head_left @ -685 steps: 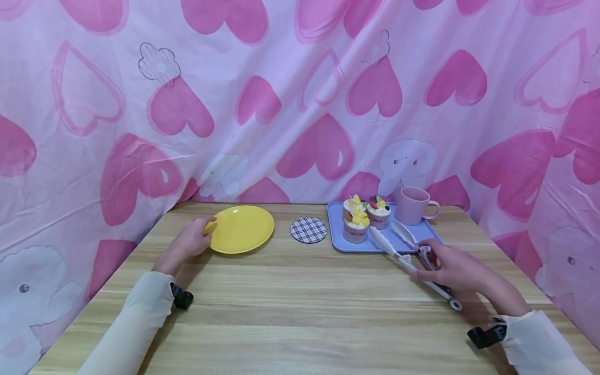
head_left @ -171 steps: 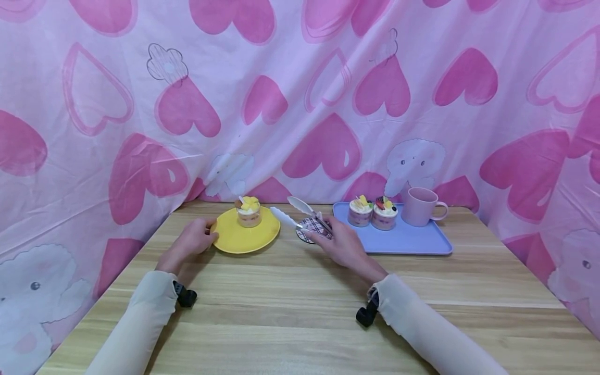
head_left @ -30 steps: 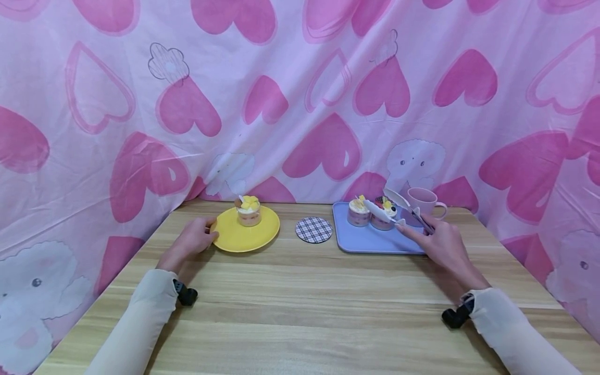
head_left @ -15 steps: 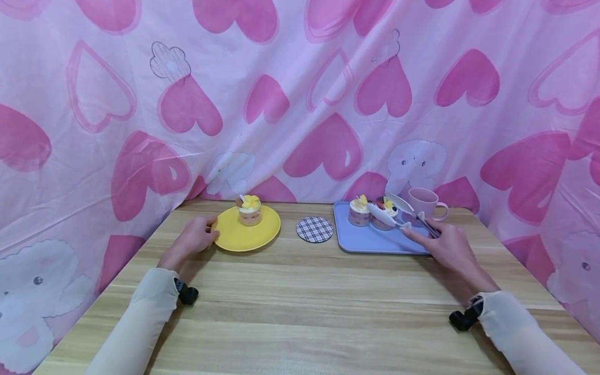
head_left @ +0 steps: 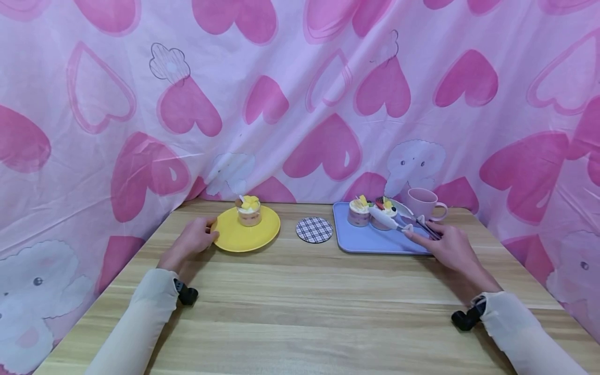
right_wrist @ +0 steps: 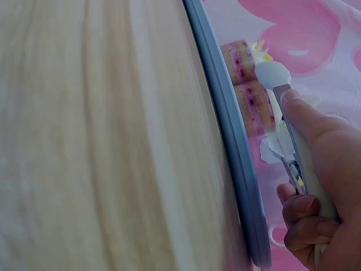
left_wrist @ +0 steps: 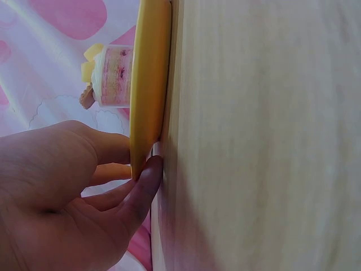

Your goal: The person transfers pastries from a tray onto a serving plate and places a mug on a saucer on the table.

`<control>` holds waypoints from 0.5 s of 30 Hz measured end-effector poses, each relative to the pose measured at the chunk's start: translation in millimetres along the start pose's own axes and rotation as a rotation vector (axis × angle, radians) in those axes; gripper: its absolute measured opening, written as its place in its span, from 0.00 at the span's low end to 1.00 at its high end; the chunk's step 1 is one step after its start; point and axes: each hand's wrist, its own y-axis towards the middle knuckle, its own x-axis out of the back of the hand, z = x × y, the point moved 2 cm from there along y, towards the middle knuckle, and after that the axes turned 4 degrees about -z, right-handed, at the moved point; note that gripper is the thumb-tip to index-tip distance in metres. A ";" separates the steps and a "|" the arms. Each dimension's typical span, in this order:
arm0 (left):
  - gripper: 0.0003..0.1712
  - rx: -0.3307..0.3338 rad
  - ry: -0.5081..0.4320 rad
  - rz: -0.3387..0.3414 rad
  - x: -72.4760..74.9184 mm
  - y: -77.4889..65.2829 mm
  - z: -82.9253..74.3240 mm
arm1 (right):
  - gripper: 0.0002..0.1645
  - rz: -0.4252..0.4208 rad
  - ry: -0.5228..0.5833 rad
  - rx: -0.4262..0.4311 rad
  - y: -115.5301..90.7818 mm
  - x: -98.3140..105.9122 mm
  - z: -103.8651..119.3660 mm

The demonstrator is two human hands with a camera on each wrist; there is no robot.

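Observation:
My left hand (head_left: 192,238) pinches the left rim of a yellow plate (head_left: 241,240), thumb above and fingers under it in the left wrist view. A fruit-topped cake cup (head_left: 249,215) stands upright on that plate. In my right hand (head_left: 451,250) I hold a pair of tongs (head_left: 384,217) with pale tips. Their tips stand either side of the right-hand cake cup (head_left: 387,207) on the blue tray (head_left: 370,246); whether they touch it I cannot tell. Another cake cup (head_left: 358,214) is close by on its left. The right wrist view shows the tongs' handle (right_wrist: 303,158) in my grip.
A pink mug (head_left: 420,202) occupies the tray's back right, just behind the tongs. Between plate and tray lies a round checked coaster (head_left: 314,230). The wooden table (head_left: 290,302) ends at a pink heart-print curtain (head_left: 319,146).
Since the oldest frame, a cake cup has gone from tray to plate. My right hand has brought the tongs back over the tray, and the tips have come lower around the right-hand cup.

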 end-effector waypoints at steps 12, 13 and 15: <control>0.30 0.007 -0.006 0.004 1.0 -0.5 0.4 | 0.67 0.006 -0.033 0.033 4.7 3.4 -10.5; 0.31 0.013 -0.010 0.006 0.9 -0.4 0.3 | 0.67 0.006 -0.041 0.042 4.5 4.0 -11.1; 0.31 0.017 -0.011 0.009 0.8 0.0 0.7 | 0.67 0.014 -0.049 0.052 4.6 4.6 -12.1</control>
